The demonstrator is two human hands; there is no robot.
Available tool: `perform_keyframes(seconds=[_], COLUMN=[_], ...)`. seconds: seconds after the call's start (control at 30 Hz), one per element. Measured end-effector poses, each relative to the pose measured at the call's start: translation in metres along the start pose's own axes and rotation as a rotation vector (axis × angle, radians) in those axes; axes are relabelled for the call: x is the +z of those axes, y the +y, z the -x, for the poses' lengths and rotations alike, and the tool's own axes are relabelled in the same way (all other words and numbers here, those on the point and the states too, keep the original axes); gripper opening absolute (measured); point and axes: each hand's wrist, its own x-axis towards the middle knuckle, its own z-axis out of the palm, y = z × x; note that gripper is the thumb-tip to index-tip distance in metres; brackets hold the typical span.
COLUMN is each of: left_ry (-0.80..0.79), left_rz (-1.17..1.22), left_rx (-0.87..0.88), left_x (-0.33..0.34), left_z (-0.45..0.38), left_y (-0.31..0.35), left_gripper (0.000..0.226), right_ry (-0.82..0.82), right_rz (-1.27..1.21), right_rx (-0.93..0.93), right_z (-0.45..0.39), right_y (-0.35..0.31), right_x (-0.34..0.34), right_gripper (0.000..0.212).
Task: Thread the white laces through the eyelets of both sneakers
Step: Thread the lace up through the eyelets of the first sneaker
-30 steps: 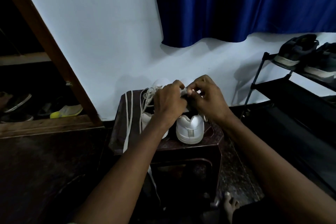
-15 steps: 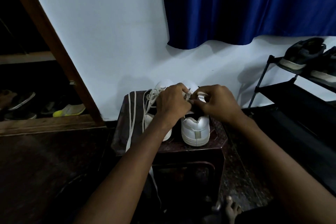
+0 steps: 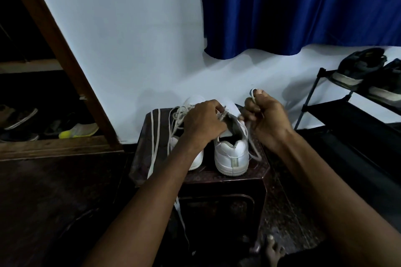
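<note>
Right hand (image 3: pixel 265 118) pinching a lace (image 3: pixel 252 145) just right of the right sneaker (image 3: pixel 231 154) on the stool (image 3: pixel 263 171). Left hand (image 3: pixel 202 124) curled over the tongue, steadying. Risk: too hard a tug, other end slipping out.

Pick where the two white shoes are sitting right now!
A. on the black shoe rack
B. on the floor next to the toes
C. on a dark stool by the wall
C: both white sneakers stand side by side, heels toward the camera, on top of the dark stool against the wall, while the black rack holds only dark shoes.
</note>
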Motion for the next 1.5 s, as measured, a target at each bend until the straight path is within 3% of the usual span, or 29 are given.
perform_keyframes(seconds=[0.07,0.17,0.2,0.27,0.37,0.47,0.57,0.63,0.7,0.8,0.9,0.97,1.27,1.33,1.43,1.5], left_ry=[-0.001,0.004,0.006,0.004,0.005,-0.031,-0.058,-0.058,-0.066,-0.072,-0.014,0.047,0.222,0.156,-0.079,-0.154], left_rz=[0.007,0.047,0.071,0.116,0.143,0.161,0.168,0.151,0.129,0.106,0.105,0.05,-0.292,-0.118,0.2,0.235], left_rx=[0.002,-0.001,-0.011,-0.026,-0.02,-0.015,-0.021,-0.021,-0.006,0.0,-0.007,0.018,0.196,0.146,0.055,0.092], left_x=[0.001,0.0,-0.001,-0.002,-0.004,-0.007,-0.01,-0.009,-0.007,-0.006,-0.003,0.001,0.011,0.013,0.006,0.002], left_z=[0.0,-0.001,-0.001,-0.002,-0.001,0.001,-0.002,-0.004,-0.004,-0.003,-0.001,0.0,0.003,-0.005,-0.014,-0.017], left_y=[0.001,0.0,-0.001,-0.002,-0.001,0.001,0.0,-0.002,-0.003,0.0,0.0,-0.001,0.008,0.005,-0.002,-0.007], left_gripper=[0.041,0.033,0.03,0.027,0.026,0.033,0.037,0.031,0.032,0.033,0.03,0.022,0.015,0.01,0.01,0.013], right_ry=[0.084,0.147,0.17,0.14,0.06,0.086,0.171,0.191,0.188,0.179,0.187,0.192,0.058,0.042,0.004,-0.017], right_rz=[0.305,1.215,1.366,1.333,1.293,1.262,0.892,0.566,0.423,0.577,0.864,0.914,1.219,1.215,1.223,1.252], right_rx=[-0.062,-0.327,-0.358,-0.38,-0.436,-0.34,-0.16,-0.042,0.025,-0.038,-0.204,-0.265,-0.402,-0.398,-0.413,-0.406], right_z=[0.0,-0.002,-0.003,-0.002,-0.005,-0.007,-0.013,-0.02,-0.023,-0.026,-0.024,-0.024,-0.019,-0.018,-0.017,-0.018], right_y=[0.0,0.01,0.015,0.023,0.033,0.037,0.037,0.036,0.036,0.043,0.05,0.05,0.046,0.045,0.046,0.046], right_x=[-0.003,-0.016,-0.018,-0.016,-0.015,-0.015,-0.017,-0.018,-0.02,-0.022,-0.022,-0.022,-0.017,-0.017,-0.017,-0.018], right_gripper=[0.038,0.046,0.041,0.029,0.035,0.022,0.014,0.026,0.032,0.031,0.018,0.011,0.031,0.025,0.021,0.02])
